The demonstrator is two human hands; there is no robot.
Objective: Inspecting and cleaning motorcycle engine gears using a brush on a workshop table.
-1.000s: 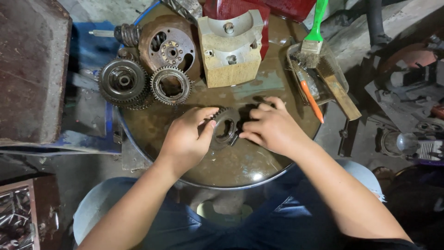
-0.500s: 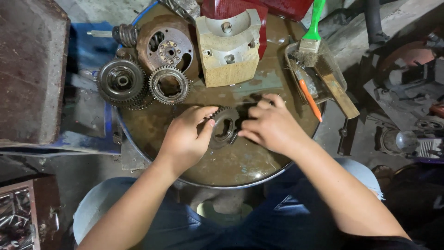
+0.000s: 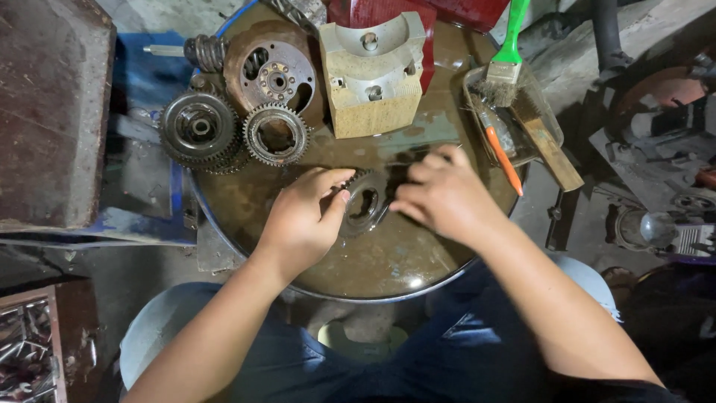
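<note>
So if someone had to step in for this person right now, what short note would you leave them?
Left hand: fingers closed on the left edge of a dark toothed gear ring lying on the round oily drum top.
Right hand: grips the same ring from its right side.
Elsewhere on the drum top: two gears at the far left, a rusty round housing behind them, a tan metal block at the back, and a tray with a green-handled brush at right.
Done: parts laid out. Left: the ring in hand is not fitted to anything.
</note>
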